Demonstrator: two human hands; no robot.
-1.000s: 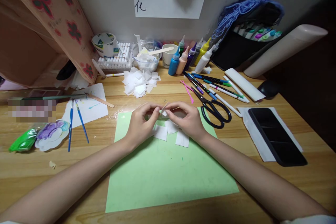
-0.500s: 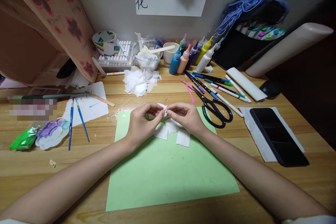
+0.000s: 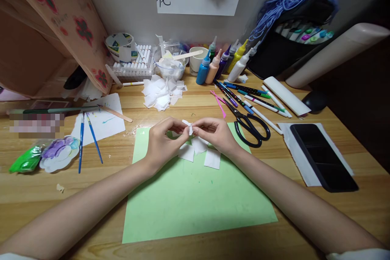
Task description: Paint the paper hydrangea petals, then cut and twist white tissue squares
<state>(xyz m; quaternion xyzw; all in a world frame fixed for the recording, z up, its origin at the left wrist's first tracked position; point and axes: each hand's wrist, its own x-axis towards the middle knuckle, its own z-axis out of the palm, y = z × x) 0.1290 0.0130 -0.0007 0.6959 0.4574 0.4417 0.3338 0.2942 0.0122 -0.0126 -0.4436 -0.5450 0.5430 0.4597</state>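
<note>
Between the fingertips of both hands is a small piece of white tissue paper (image 3: pixel 190 129), creased in its middle. My left hand (image 3: pixel 166 140) pinches it from the left, and my right hand (image 3: pixel 215 134) pinches it from the right. Both are held over the upper part of a green paper sheet (image 3: pixel 198 203). Below the fingers, several white paper squares lie on the sheet, among them one square (image 3: pixel 212 158) near my right wrist and another (image 3: pixel 186 152) beside my left thumb. The fingers partly hide other squares behind them.
Black scissors (image 3: pixel 251 130) lie right of the sheet, near several pens and a phone (image 3: pixel 323 156). A heap of white paper pieces (image 3: pixel 163 93) and paint bottles (image 3: pixel 203 69) stand behind. Brushes (image 3: pixel 81 142) and a palette (image 3: pixel 59 154) are at left.
The white paper piece between my fingers has turned slightly and looks flatter at its centre. Both hands stay in nearly the same place; the whole view has shifted a little.
</note>
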